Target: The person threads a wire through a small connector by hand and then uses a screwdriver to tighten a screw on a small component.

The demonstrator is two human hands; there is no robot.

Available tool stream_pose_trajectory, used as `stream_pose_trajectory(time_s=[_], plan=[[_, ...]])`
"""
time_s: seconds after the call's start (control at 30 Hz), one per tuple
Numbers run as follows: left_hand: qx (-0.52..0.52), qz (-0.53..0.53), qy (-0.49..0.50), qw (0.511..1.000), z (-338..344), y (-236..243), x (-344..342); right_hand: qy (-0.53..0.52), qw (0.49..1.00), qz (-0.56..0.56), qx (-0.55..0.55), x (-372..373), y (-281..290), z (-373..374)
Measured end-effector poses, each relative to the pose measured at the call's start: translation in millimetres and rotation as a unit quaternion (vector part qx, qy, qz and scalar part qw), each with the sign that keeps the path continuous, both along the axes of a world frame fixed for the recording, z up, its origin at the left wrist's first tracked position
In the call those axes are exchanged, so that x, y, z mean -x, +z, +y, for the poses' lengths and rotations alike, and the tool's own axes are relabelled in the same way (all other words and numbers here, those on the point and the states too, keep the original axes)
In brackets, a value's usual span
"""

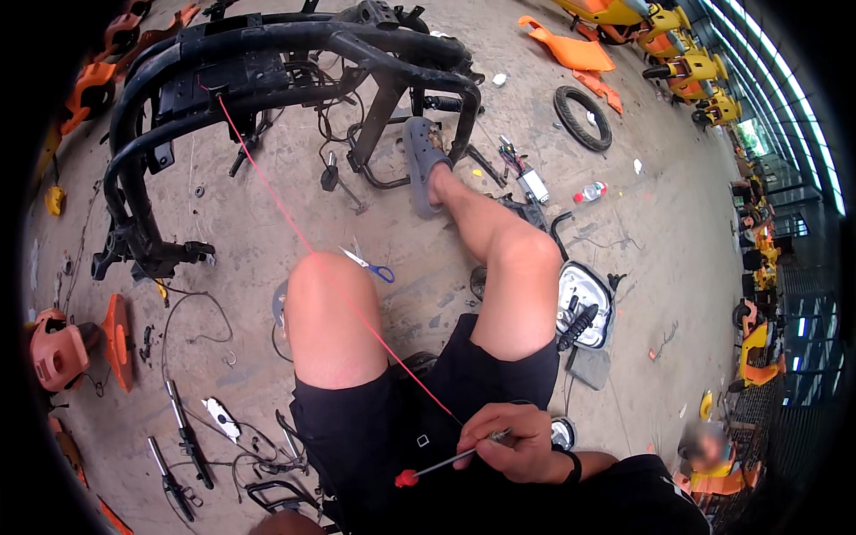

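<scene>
My right hand [510,443] is closed in front of my lap, its fingers gripping a thin metal rod [444,464] with a red lump at its lower end. A red cord [283,210] runs in a straight line from the black scooter frame [357,45] across my bent knee to that hand. How the cord's near end is held is hidden by the fingers. At the bottom edge a patch of skin [287,523] shows, perhaps my left hand or forearm; no fingers can be made out. Blue-handled scissors [374,267] lie on the floor between my legs.
Around me on the floor are a black tire [583,119], a bottle [590,193], a white-lined shell part [584,303] and two fork tubes [189,437] with cables. Orange panels [571,49] lie farther off. Yellow scooters [687,67] line the right; a person [709,450] is at lower right.
</scene>
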State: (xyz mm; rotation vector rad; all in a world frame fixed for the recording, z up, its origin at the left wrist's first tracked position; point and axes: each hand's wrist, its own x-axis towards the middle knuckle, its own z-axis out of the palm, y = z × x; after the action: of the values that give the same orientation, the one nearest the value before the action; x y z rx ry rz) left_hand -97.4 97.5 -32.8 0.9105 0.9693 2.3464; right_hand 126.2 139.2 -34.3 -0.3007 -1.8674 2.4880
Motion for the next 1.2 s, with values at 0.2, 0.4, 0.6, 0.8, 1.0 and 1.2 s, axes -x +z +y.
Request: stream_pose_trajectory(time_s=[0.2,0.4,0.6,0.8,1.0,1.2], plan=[[0.01,-0.008,-0.004,1.0,-5.9,3.3,-3.5,-0.011,0.998,-0.052,-0.037,4.2,4.6,-1.6],[0.013,-0.001,0.006,1.0,-6.4,3.0,-5.6,-0.001,0.999,-0.029,-0.034,3.1,-1.8,1.9],[0.009,-0.007,0.009,1.0,-16.2,3.3,-6.6,0.003,1.0,-0.004,0.001,-3.8,2.0,-6.1],[0.016,-0.01,-0.001,1.0,-6.9,9.3,-10.4,-0.025,0.998,-0.061,-0.02,-2.9,-0.5,2.6],[0.009,-0.001,0.013,1.0,-14.8,3.8,-7.0,0.009,1.0,-0.018,0.012,0.1,-3.2,4.3],[0.01,-0.007,0.016,1.0,-29.0,7.5,-9.4,0.001,1.0,-0.022,0.002,-5.9,2.8,-8.7]])
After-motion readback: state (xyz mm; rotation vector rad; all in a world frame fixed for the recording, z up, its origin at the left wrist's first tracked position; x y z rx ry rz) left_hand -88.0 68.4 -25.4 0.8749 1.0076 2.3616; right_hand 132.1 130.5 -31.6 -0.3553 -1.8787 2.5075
